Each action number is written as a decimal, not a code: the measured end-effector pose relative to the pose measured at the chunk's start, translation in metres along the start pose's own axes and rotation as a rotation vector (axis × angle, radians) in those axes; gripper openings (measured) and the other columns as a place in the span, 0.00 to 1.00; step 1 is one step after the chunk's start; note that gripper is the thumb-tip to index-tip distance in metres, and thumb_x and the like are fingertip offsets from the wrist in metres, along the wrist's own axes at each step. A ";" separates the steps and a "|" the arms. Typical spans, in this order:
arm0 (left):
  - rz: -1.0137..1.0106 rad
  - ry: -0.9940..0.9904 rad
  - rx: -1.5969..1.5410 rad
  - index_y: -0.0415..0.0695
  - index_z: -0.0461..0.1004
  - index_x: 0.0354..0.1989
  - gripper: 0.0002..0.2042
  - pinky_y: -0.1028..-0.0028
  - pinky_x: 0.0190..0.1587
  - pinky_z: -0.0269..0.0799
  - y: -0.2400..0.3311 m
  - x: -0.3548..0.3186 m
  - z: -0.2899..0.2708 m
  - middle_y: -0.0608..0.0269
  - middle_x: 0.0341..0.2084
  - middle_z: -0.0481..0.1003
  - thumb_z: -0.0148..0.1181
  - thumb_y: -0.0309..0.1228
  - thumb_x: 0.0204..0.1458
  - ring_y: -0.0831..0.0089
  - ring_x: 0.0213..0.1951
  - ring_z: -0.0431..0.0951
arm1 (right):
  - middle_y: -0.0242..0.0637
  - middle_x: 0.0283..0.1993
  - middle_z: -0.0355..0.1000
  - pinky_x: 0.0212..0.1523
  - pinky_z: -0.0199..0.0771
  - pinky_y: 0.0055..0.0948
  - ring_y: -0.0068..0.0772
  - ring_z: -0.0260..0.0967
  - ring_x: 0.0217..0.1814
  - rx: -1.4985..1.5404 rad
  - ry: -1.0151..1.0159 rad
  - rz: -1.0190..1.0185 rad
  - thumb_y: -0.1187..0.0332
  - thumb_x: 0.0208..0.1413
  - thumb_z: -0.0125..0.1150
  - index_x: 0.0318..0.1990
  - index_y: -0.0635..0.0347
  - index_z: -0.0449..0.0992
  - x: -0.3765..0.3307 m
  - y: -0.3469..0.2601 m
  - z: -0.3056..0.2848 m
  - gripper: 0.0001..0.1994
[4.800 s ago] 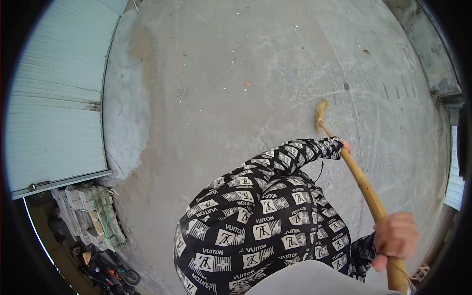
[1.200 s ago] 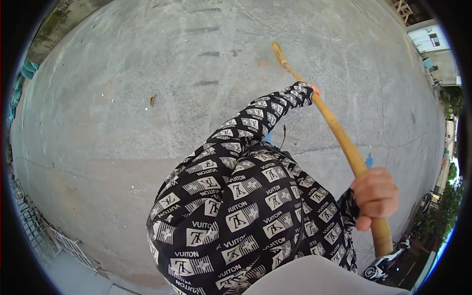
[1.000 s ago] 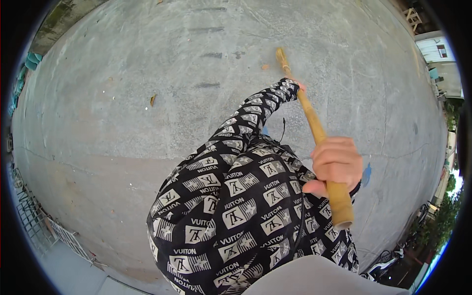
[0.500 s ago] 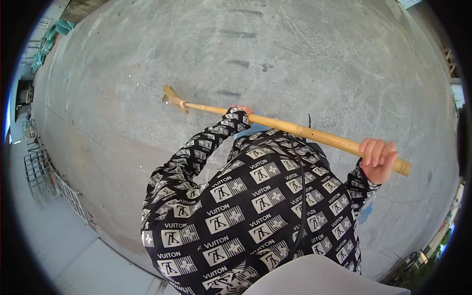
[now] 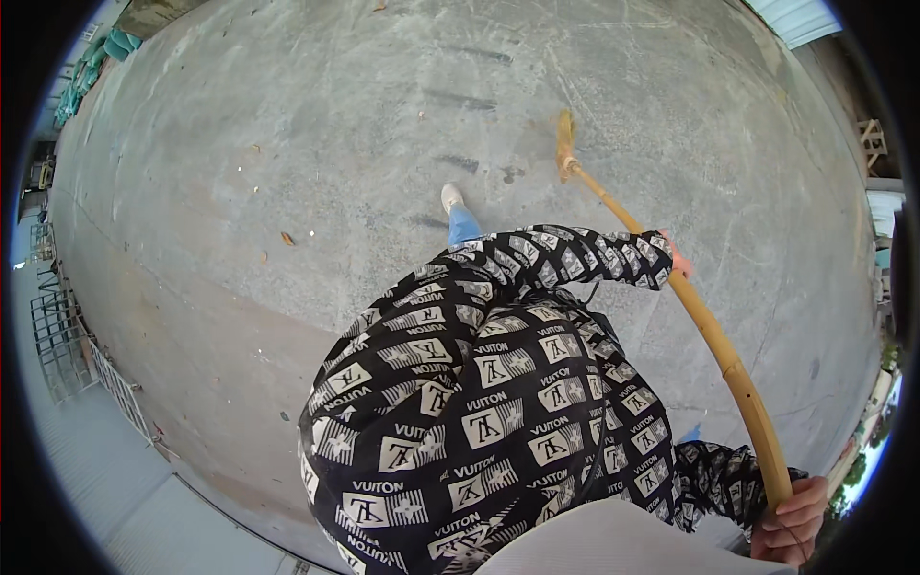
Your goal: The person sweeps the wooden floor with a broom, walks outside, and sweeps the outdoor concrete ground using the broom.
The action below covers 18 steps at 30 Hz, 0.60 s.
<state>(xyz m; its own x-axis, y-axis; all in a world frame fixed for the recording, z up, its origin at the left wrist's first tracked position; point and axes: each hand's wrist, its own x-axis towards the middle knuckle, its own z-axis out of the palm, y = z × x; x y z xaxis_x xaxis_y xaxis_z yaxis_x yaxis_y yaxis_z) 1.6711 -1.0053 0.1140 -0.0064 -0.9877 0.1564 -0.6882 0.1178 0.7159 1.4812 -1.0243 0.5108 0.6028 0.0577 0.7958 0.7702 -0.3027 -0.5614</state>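
Grey concrete floor (image 5: pixel 287 125) fills most of the frame, scuffed with dark streaks near the upper middle and dotted with a few dry leaves (image 5: pixel 287 238) at the left. Metal racks (image 5: pixel 57 331) stand along the far left edge, and a pale building wall shows at the upper right.

A long bamboo broom handle (image 5: pixel 714 335) runs from the lower right up toward the upper middle, yellow-brown, jointed and slightly bowed by the lens. Its straw-coloured broom head (image 5: pixel 565 144) rests on the concrete right of the upper centre.

The right hand (image 5: pixel 791 522) is closed around the handle's top end at the lower right corner. The left hand (image 5: pixel 677 259), mostly hidden by a black-and-white patterned sleeve (image 5: pixel 585 254), grips the handle midway. One white shoe (image 5: pixel 451 197) below a blue trouser leg shows just left of the broom head.
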 end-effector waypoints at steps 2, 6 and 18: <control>-0.005 0.040 -0.016 0.62 0.69 0.40 0.18 0.60 0.44 0.56 0.028 0.034 -0.057 0.76 0.33 0.76 0.60 0.36 0.36 0.71 0.37 0.76 | 0.21 0.16 0.58 0.26 0.57 0.24 0.19 0.57 0.18 -0.266 -0.048 0.144 0.51 0.57 0.45 0.15 0.47 0.56 0.057 -0.025 -0.015 0.20; 0.070 -0.014 -0.247 0.61 0.72 0.40 0.17 0.47 0.49 0.58 -0.085 0.006 -0.079 0.71 0.36 0.76 0.58 0.36 0.37 0.66 0.44 0.74 | 0.28 0.15 0.63 0.19 0.69 0.29 0.25 0.62 0.14 -0.056 -0.269 0.119 0.53 0.51 0.58 0.23 0.56 0.62 0.155 0.020 0.098 0.18; -0.203 0.274 -0.019 0.58 0.72 0.34 0.06 0.68 0.42 0.63 -0.001 -0.444 0.341 0.73 0.26 0.75 0.57 0.33 0.46 0.70 0.32 0.75 | 0.22 0.18 0.68 0.25 0.73 0.16 0.14 0.66 0.17 0.565 -0.317 -0.259 0.62 0.54 0.57 0.20 0.52 0.66 -0.400 -0.059 0.302 0.13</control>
<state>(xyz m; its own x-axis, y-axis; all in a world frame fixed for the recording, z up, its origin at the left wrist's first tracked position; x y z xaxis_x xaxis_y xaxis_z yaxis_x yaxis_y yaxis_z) 1.4271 -0.6018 -0.1877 0.3263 -0.9272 0.1841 -0.6415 -0.0741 0.7636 1.2574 -0.7420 0.1568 0.3504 0.3625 0.8636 0.8361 0.2945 -0.4629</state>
